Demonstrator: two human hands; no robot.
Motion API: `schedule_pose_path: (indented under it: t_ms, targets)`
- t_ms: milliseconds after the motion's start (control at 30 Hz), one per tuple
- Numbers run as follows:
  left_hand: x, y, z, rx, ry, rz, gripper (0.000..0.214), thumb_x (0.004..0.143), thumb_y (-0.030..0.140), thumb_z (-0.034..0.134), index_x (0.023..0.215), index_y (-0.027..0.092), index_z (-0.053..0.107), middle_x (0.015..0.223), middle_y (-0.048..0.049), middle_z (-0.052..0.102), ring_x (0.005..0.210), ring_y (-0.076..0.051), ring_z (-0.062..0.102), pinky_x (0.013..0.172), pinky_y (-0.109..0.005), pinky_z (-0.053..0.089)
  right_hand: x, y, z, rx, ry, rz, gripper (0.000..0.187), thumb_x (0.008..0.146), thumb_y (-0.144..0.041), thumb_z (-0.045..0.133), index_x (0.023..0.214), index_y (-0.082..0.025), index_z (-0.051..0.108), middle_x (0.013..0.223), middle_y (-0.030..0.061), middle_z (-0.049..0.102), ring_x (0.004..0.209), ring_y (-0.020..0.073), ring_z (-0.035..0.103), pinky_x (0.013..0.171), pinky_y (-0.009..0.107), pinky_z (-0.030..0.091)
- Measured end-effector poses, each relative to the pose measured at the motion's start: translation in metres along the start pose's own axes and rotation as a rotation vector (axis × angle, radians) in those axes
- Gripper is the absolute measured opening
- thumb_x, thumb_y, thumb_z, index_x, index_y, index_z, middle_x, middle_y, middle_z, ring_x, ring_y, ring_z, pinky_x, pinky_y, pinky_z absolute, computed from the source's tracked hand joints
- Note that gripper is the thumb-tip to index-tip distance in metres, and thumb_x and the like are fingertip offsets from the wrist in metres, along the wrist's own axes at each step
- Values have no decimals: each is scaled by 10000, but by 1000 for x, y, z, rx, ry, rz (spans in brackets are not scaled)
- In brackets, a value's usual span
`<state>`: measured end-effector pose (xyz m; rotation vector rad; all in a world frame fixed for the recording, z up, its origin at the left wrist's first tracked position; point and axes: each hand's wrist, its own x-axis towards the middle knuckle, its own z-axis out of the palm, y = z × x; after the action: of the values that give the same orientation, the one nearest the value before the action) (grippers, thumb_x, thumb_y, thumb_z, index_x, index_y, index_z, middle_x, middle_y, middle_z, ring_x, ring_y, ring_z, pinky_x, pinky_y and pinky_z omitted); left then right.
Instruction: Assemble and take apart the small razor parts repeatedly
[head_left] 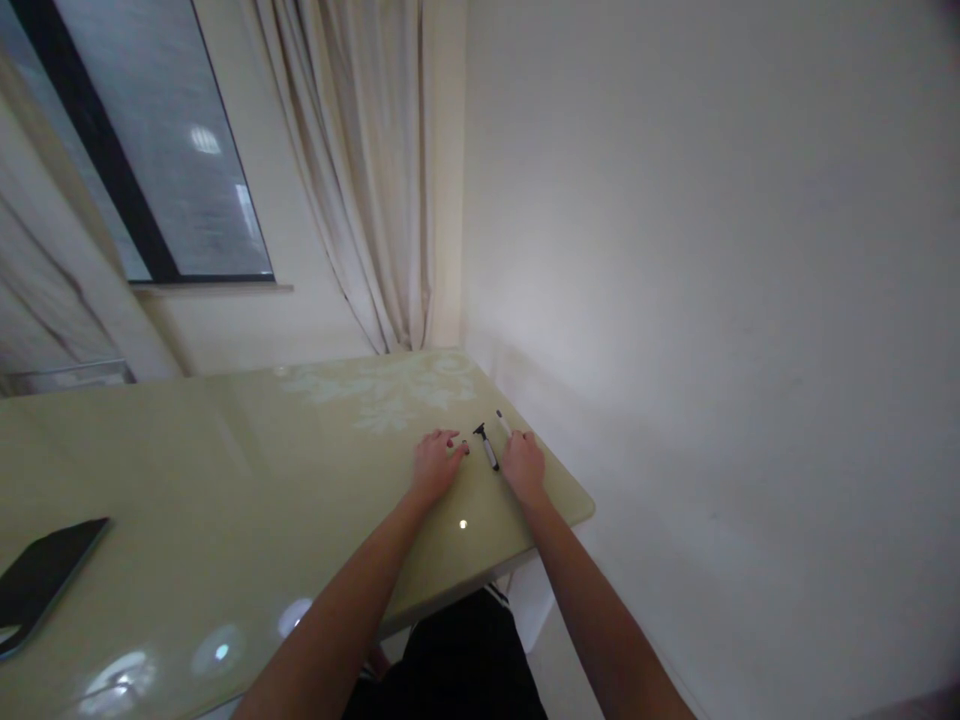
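Near the right corner of the table, a razor (487,448) with a dark head and a grey-and-black handle lies between my two hands. My left hand (435,466) rests on the tabletop to its left, thumb and index finger apart. At the thumb tip is a small dark object (466,447), too small to name; whether the thumb touches it I cannot tell. To the right of the razor, my right hand (523,462) is closed around the lower part of a slim white stick with a dark tip (502,421), pointing away from me.
The glossy yellow-green table (300,480) ends at a rounded right corner beside a white wall (712,300). A dark flat tablet-like object (49,575) lies at far left. Beyond the table hang cream curtains (367,170) by a window (165,140).
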<state>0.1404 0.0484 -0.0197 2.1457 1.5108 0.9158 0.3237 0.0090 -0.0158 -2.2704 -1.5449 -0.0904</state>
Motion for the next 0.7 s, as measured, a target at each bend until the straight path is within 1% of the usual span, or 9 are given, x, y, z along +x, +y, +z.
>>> schedule_pose_path:
  t_ms: [100, 233, 333, 400, 467, 533, 567, 633, 700]
  targets:
    - [-6, 2, -1, -83, -10, 55, 322, 978, 313, 509, 1135, 164, 747, 1099, -127, 722, 1099, -260, 620, 1028, -391, 422, -2, 1, 0, -22, 13, -12, 272, 1001, -158, 443, 1104, -165, 694, 1143, 170, 682, 936, 244, 672, 799, 311, 459]
    - [-19, -3, -10, -230, -75, 96, 344, 961, 307, 457, 1023, 183, 772, 906, -73, 750, 843, -196, 667, 834, -312, 508, -5, 4, 3, -36, 57, -37, 227, 965, -166, 492, 1046, -173, 703, 1119, 174, 685, 982, 258, 643, 815, 322, 456]
    - [-29, -19, -30, -302, -87, 68, 366, 929, 418, 495, 953, 179, 770, 809, -55, 745, 698, -182, 644, 678, -284, 499, -5, 7, 6, -22, 96, -68, 205, 943, -161, 519, 1027, -159, 705, 1105, 183, 681, 1028, 282, 622, 829, 342, 445]
    - [-36, -35, -50, -316, -82, 40, 387, 888, 496, 543, 810, 178, 749, 720, -45, 717, 621, -174, 604, 618, -276, 462, -5, 8, 7, 2, 145, -83, 207, 944, -152, 521, 1041, -164, 703, 1099, 175, 682, 1043, 287, 612, 839, 349, 432]
    - [-42, -55, -71, -307, -60, 11, 412, 838, 552, 598, 677, 186, 697, 603, -17, 636, 560, -161, 537, 578, -270, 404, -5, 9, 5, 35, 213, -96, 214, 955, -153, 520, 1077, -172, 695, 1106, 162, 682, 1049, 285, 603, 853, 355, 418]
    - [-48, -72, -91, -301, 26, -63, 467, 805, 622, 615, 619, 195, 644, 533, 11, 541, 535, -154, 484, 553, -265, 358, -6, 5, 1, 75, 283, -125, 213, 971, -166, 520, 1109, -175, 682, 1114, 147, 682, 1058, 281, 591, 874, 361, 401]
    - [-50, -79, -99, -311, 95, -123, 504, 816, 661, 584, 616, 201, 620, 518, 21, 498, 527, -153, 464, 542, -265, 343, -7, 0, -1, 93, 306, -164, 204, 982, -176, 517, 1111, -175, 676, 1109, 138, 683, 1063, 277, 586, 885, 362, 391]
    - [-54, -89, -111, -329, 253, -240, 592, 874, 728, 441, 573, 223, 510, 504, 31, 412, 506, -150, 414, 520, -270, 315, -12, -16, -6, 119, 316, -299, 170, 1006, -214, 515, 1075, -182, 667, 1073, 115, 688, 1050, 262, 582, 899, 358, 373]
    - [-56, -92, -115, -289, 333, -283, 623, 916, 754, 281, 554, 252, 358, 508, 31, 339, 495, -148, 363, 503, -282, 280, -17, -38, -10, 121, 283, -464, 158, 1023, -281, 525, 1001, -193, 655, 1007, 90, 688, 1001, 245, 586, 897, 349, 362]
